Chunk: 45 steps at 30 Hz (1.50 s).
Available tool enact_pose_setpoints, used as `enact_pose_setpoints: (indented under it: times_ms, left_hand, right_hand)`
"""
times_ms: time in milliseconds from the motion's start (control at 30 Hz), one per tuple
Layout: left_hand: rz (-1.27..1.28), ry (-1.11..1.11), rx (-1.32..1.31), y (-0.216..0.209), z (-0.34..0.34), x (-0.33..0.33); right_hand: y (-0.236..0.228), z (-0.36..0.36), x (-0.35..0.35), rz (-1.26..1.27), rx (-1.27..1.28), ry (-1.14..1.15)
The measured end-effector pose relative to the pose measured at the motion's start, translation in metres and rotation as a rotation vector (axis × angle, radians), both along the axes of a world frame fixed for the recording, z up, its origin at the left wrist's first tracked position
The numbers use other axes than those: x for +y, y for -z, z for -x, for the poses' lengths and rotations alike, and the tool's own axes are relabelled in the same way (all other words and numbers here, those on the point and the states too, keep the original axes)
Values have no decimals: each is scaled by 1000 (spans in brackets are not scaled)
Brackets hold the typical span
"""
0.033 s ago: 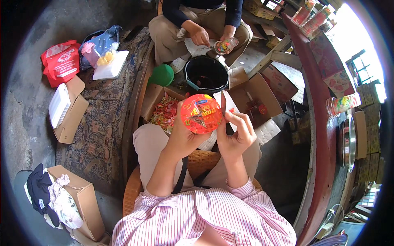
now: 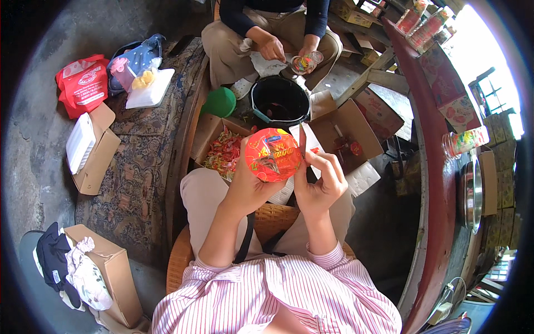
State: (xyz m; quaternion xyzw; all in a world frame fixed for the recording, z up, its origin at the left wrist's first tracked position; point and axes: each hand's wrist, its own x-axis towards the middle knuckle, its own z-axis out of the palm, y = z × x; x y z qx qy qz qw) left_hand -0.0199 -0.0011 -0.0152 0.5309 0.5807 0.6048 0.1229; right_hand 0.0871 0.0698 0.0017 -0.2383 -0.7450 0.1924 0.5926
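Note:
My left hand (image 2: 248,186) is wrapped round a jar whose round red printed lid (image 2: 272,155) faces up toward me. The jar's body is mostly hidden under the lid and behind my fingers. At the lid's right edge, a small knife (image 2: 302,138) points upward, its thin dark blade against the rim. My right hand (image 2: 321,183) pinches the knife between thumb and fingers, and its handle is hidden in the grip. Below both hands, a cardboard box (image 2: 201,126) holds a heap of red, yellow and white wrapper scraps (image 2: 222,149).
Ahead, a black bucket (image 2: 280,100) stands beside a green basin (image 2: 219,102). Across from me, a seated person's hands (image 2: 283,53) hold a clear jar (image 2: 303,63). An open cardboard box (image 2: 345,128) lies to the right, near a red wooden beam (image 2: 433,183). A patterned mat (image 2: 133,161) covers the left side.

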Motion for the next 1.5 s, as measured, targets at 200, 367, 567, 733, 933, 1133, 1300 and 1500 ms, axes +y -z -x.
enact_pose_setpoints:
  times_ms: [200, 367, 567, 733, 933, 1133, 1300, 1500]
  left_hand:
    - [98, 47, -44, -1, 5, -4]
    - [45, 38, -12, 5, 10, -2]
    - [36, 67, -60, 4, 10, -4]
    - [47, 101, -82, 3, 10, -4]
    - [-9, 168, -243, 2, 4, -5]
    - [95, 170, -478, 9, 4, -5]
    - [92, 126, -460, 12, 5, -3]
    - [52, 97, -331, 14, 5, -3]
  right_hand:
    - [-1, -1, 0, 26, -15, -35]
    - [4, -3, -4, 75, -29, -47]
    - [0, -1, -4, 49, -19, -45]
    - [-1, -2, -3, 38, -7, -36]
    - [5, -3, 4, 97, 0, -138]
    - [4, -4, -2, 140, 73, -136]
    - [3, -7, -11, 45, 9, -99]
    - [6, -6, -13, -20, -12, -40]
